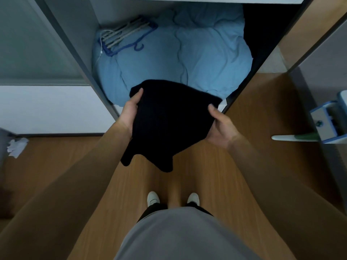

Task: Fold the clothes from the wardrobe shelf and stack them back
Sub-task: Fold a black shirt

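Observation:
A black knitted garment [169, 121], folded into a thick pad with two ends hanging below, is held in the air in front of the open wardrobe [75, 59]. My left hand [130, 109] grips its left edge, thumb on top. My right hand [220, 126] grips its right edge, thumb on top and fingers hidden underneath. The garment hangs just above the front of the wardrobe's lower compartment, over a light blue quilt [187, 53].
Blue and pale hangers [124, 36] lie on the quilt at the back left. An upper shelf edge [187, 0] runs along the top. A blue and white holder [328, 121] juts from the right. Crumpled white paper [17, 147] lies on the wooden floor at the left.

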The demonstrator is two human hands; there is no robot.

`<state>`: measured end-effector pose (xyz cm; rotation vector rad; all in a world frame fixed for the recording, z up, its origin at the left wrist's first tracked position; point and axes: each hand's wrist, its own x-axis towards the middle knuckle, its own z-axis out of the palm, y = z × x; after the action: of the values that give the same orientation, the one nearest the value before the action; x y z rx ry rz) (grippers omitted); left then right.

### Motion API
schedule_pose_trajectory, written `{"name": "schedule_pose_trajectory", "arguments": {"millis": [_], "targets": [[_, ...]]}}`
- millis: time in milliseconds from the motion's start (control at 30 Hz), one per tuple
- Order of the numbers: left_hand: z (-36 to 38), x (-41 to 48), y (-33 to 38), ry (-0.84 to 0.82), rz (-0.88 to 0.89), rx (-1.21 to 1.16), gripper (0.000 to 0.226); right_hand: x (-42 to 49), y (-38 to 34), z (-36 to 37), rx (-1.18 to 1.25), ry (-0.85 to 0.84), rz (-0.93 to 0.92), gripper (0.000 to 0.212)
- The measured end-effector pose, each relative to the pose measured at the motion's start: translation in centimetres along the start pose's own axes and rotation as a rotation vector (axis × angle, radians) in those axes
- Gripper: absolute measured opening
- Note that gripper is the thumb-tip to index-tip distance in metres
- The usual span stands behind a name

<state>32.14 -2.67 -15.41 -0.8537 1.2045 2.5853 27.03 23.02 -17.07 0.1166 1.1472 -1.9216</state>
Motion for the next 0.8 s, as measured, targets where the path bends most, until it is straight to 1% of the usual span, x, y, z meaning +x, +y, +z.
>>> {"name": "schedule_pose_trajectory", "arguments": {"millis": [67, 133, 200, 233, 333, 400, 467, 533, 567, 600, 700, 733, 800], "targets": [[-0.1, 0.3, 0.4, 0.013, 0.014, 0.004, 0.048, 0.6, 0.6, 0.9, -0.163, 0.038, -0.038, 0.038], [-0.5, 0.7, 0.9, 0.082, -0.008, 0.044, 0.045, 1.4, 0.9, 2.0, -0.298, 0.147, -0.121, 0.040], [-1.6, 1.2, 1.5, 0.154, -0.036, 0.128, 0.049, 2.0, 0.8, 2.6, -0.276, 0.250, -0.155, 0.036], [-2.5, 1.3, 1.7, 0.161, -0.046, 0.183, 0.055, 2.3, 0.7, 2.8, -0.256, 0.281, -0.153, 0.035], [-5.4, 1.0, 1.8, 0.052, -0.087, 0.363, 0.062, 2.9, 0.4, 3.0, -0.339, 0.332, -0.129, 0.029], [-7.4, 1.0, 1.8, 0.051, -0.091, 0.487, 0.068, 3.3, 0.2, 3.0, -0.419, 0.352, -0.112, 0.026], [-8.9, 1.6, 2.0, 0.113, -0.015, 0.483, 0.074, 3.7, 0.0, 3.1, -0.460, 0.374, -0.089, 0.024], [-9.6, 2.2, 2.3, 0.163, 0.067, 0.466, 0.085, 4.4, -0.1, 3.3, -0.488, 0.422, -0.087, 0.022], [-9.9, 2.5, 2.5, 0.172, 0.105, 0.492, 0.085, 4.8, -0.1, 3.6, -0.491, 0.461, -0.093, 0.022], [-10.2, 2.7, 2.7, 0.164, 0.137, 0.527, 0.079, 5.2, 0.0, 4.0, -0.488, 0.508, -0.104, 0.027], [-10.5, 3.3, 3.7, 0.112, 0.193, 0.625, 0.039, 6.6, 0.0, 5.0, -0.553, 0.620, -0.160, 0.050], [-10.6, 3.3, 4.2, 0.104, 0.202, 0.649, 0.033, 7.0, 0.0, 5.2, -0.589, 0.626, -0.162, 0.046], [-10.8, 3.3, 5.2, 0.054, 0.189, 0.655, 0.028, 7.9, 0.1, 5.6, -0.662, 0.606, -0.121, 0.028]]}}
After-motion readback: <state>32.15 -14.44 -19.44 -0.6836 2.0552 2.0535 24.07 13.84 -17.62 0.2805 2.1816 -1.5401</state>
